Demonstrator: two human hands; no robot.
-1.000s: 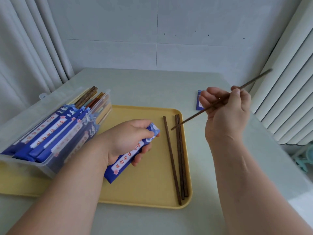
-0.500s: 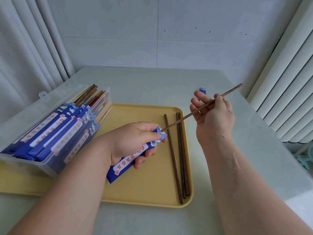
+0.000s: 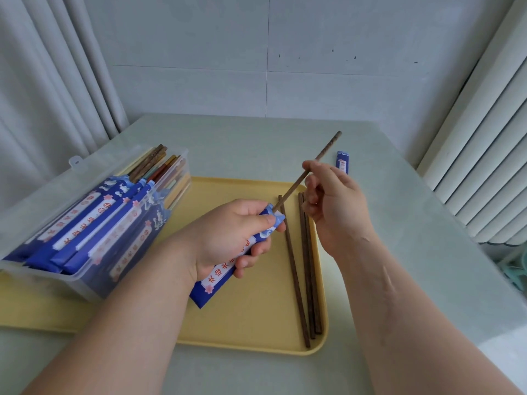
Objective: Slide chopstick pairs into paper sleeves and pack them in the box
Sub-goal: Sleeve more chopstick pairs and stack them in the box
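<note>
My left hand [image 3: 228,235] grips a blue paper sleeve [image 3: 216,280] with red characters, held slanted over the yellow tray [image 3: 251,323]. My right hand [image 3: 333,206] pinches a dark wooden chopstick [image 3: 322,155]; its lower tip is inside the sleeve's open mouth by my left thumb. Three loose dark chopsticks [image 3: 305,269] lie lengthwise on the tray's right side. A clear plastic box [image 3: 85,223] at the left holds several sleeved pairs and some bare chopsticks.
Another blue sleeve [image 3: 342,162] lies on the pale table [image 3: 427,252] behind my right hand. Curtains hang at the left, a ribbed white radiator stands at the right, and a tiled wall is at the back.
My right hand moved left and down, bringing the chopstick's tip from above the tray into the sleeve's mouth. My left hand kept holding the sleeve in nearly the same place.
</note>
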